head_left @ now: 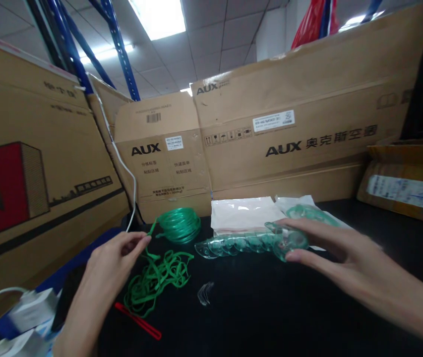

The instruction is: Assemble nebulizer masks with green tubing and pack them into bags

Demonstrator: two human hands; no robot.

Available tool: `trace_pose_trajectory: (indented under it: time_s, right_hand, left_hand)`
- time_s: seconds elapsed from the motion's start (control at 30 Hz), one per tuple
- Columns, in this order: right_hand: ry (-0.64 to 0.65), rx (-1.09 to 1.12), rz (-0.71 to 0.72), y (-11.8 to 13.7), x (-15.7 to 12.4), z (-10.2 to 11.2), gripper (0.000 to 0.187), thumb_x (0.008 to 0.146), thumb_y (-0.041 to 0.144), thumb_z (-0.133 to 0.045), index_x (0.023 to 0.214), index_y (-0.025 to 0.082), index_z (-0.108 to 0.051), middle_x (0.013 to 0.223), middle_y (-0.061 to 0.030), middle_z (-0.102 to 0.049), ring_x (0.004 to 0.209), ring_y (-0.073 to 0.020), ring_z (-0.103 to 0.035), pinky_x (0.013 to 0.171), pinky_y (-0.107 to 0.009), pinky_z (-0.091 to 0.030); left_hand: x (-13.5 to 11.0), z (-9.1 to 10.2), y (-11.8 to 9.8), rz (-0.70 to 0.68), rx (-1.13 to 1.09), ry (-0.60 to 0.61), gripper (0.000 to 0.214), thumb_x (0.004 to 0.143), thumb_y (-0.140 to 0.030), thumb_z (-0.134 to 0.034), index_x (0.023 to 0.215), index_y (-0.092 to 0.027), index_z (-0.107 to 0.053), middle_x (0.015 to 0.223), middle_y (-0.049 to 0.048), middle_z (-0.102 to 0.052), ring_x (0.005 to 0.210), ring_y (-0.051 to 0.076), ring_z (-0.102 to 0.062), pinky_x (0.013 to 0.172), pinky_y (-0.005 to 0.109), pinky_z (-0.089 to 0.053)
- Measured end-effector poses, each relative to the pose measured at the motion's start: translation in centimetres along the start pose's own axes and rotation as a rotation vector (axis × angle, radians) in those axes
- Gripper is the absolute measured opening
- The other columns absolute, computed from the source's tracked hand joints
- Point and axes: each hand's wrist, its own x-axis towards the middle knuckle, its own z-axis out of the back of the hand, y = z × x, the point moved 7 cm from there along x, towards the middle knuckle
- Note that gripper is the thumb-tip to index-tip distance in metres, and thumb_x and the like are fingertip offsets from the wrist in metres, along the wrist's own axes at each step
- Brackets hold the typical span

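Note:
My left hand (112,260) pinches a thin green elastic strap (152,229) between thumb and fingertips. Below it lies a tangled pile of green straps (159,280), and just behind stands a coil of clear green tubing (179,225). My right hand (335,243) is closed around the right end of a nested row of clear green plastic face masks (246,243), thumb in front and fingers on top. The row lies sideways across the black table. Several thin clear curved strips (206,293) rest between the hands, nearer to me.
A red slim tool (139,321) lies beside the strap pile. White pouches (246,214) sit behind the masks, with another green mask (311,213) on one. Cardboard boxes (233,163) wall the back and left; a brown box (406,183) stands right. White plugs (34,307) are at lower left.

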Motion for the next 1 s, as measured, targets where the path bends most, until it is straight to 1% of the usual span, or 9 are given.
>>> trace_pose_trajectory:
  time_s: [0.1,0.17,0.33,0.43,0.53,0.63,0.77,0.9,1.0]
  right_hand:
    - [0.043,0.013,-0.011,-0.2,0.0,-0.9,0.047,0.086,0.058,-0.070,0.123,0.029,-0.075,0.127,-0.0088,-0.074,0.116,-0.0384,-0.069,0.097,-0.050,-0.060]
    - [0.081,0.013,-0.017,-0.6,-0.1,-1.7,0.045,0.086,0.055,-0.072,0.123,0.030,-0.075,0.128,-0.0079,-0.074,0.118,-0.0365,-0.069,0.100,-0.050,-0.058]
    - [0.145,-0.012,-0.021,-1.8,-0.2,-3.9,0.044,0.085,0.047,-0.076,0.125,0.029,-0.073,0.129,-0.0073,-0.073,0.121,-0.0338,-0.067,0.107,-0.051,-0.052]
    - [0.157,-0.012,-0.001,-1.5,-0.1,-4.6,0.044,0.086,0.042,-0.077,0.128,0.027,-0.072,0.133,-0.0082,-0.071,0.123,-0.0330,-0.066,0.108,-0.049,-0.052]
    - [0.138,-0.004,0.032,-0.6,0.0,-4.7,0.049,0.087,0.035,-0.078,0.134,0.027,-0.068,0.135,-0.0085,-0.070,0.126,-0.0320,-0.064,0.110,-0.047,-0.051]
    - [0.114,-0.017,0.043,-0.1,0.0,-4.8,0.052,0.087,0.030,-0.079,0.137,0.026,-0.065,0.136,-0.0087,-0.069,0.127,-0.0304,-0.064,0.111,-0.047,-0.050]
    - [0.147,0.018,0.105,0.8,0.0,-5.5,0.054,0.089,0.022,-0.076,0.141,0.029,-0.061,0.136,-0.0076,-0.069,0.123,-0.0268,-0.066,0.107,-0.042,-0.053]
    - [0.162,0.026,0.144,1.2,-0.1,-5.9,0.056,0.090,0.020,-0.074,0.143,0.031,-0.058,0.136,-0.0071,-0.068,0.121,-0.0257,-0.066,0.106,-0.040,-0.053]
    - [0.148,-0.034,0.113,0.6,-0.1,-5.7,0.049,0.092,0.027,-0.073,0.139,0.028,-0.062,0.134,-0.0080,-0.068,0.122,-0.0278,-0.066,0.107,-0.044,-0.053]
  left_hand:
    - [0.0,-2.9,0.7,0.004,0.071,0.264,0.034,0.078,-0.051,-0.058,0.083,-0.024,-0.078,0.083,0.0048,-0.079,0.080,0.028,-0.072,0.069,0.031,-0.047]
    - [-0.4,-4.1,1.1,0.001,0.098,0.363,0.031,0.078,-0.049,-0.060,0.082,-0.025,-0.078,0.084,0.0038,-0.079,0.080,0.026,-0.072,0.067,0.029,-0.046]
    - [-0.6,-4.6,1.8,-0.011,0.122,0.392,0.047,0.073,-0.054,-0.067,0.107,-0.024,-0.078,0.088,0.0040,-0.075,0.080,0.025,-0.070,0.067,0.029,-0.048]
    - [-0.3,-4.0,-0.1,-0.101,0.047,0.287,0.053,0.078,-0.063,-0.063,0.110,-0.024,-0.077,0.089,0.0046,-0.074,0.079,0.025,-0.068,0.071,0.032,-0.049]
    - [-0.9,-4.2,-3.8,-0.156,-0.140,0.242,0.049,0.084,-0.066,-0.059,0.103,-0.026,-0.078,0.094,0.0036,-0.076,0.084,0.026,-0.068,0.076,0.032,-0.050]
    - [-2.8,-5.9,-8.5,-0.201,-0.433,0.324,0.040,0.092,-0.059,-0.057,0.097,-0.026,-0.079,0.100,0.0015,-0.079,0.095,0.025,-0.070,0.086,0.031,-0.051]
    - [-5.5,-8.6,-13.6,-0.235,-0.743,0.485,0.041,0.096,-0.055,-0.054,0.094,-0.023,-0.080,0.093,0.0018,-0.079,0.091,0.024,-0.071,0.082,0.028,-0.054]
    - [-5.5,-9.0,-14.2,-0.269,-0.728,0.500,0.043,0.099,-0.052,-0.049,0.087,-0.022,-0.078,0.087,0.0027,-0.078,0.085,0.023,-0.070,0.078,0.029,-0.054]
    - [-4.6,-7.9,-11.7,-0.345,-0.488,0.501,0.038,0.098,-0.048,-0.050,0.090,-0.025,-0.079,0.093,0.0032,-0.079,0.090,0.025,-0.069,0.084,0.030,-0.051]
